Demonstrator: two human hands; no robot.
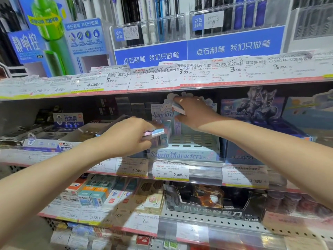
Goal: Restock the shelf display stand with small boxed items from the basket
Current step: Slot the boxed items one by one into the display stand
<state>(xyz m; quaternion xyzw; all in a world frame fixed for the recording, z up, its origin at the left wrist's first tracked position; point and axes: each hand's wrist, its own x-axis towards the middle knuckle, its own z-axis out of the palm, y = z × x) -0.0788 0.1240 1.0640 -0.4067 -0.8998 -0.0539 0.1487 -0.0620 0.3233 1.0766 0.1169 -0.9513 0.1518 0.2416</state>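
Nearest, on the lower shelf: rows of small orange, teal and white cartons (pixel 100 193) behind paper price tags, and a black open-fronted display carton (pixel 214 202) to their right.

On the middle shelf, straight ahead: pale blue cardboard display stand printed "Sanrio characters" (pixel 180 154), its stepped tray of small slots (pixel 194 139) mostly bare, a few small boxes standing upright at its left side.

Over the stand's left front: left hand (pixel 126 136), fingers curled, pinching a small flat pink-and-light-blue box (pixel 155 132) held roughly level, just above the boxes already standing there.

Further back, at the stand's cartoon header card: right hand (pixel 194 112), fingers bent round a second small pastel box (pixel 178 107), tilted, in front of the header.

Right of the stand: dark blue carton with an armoured figure (pixel 257 109).

Farthest, top shelf: clear acrylic pen racks with blue signboards (pixel 234 46).
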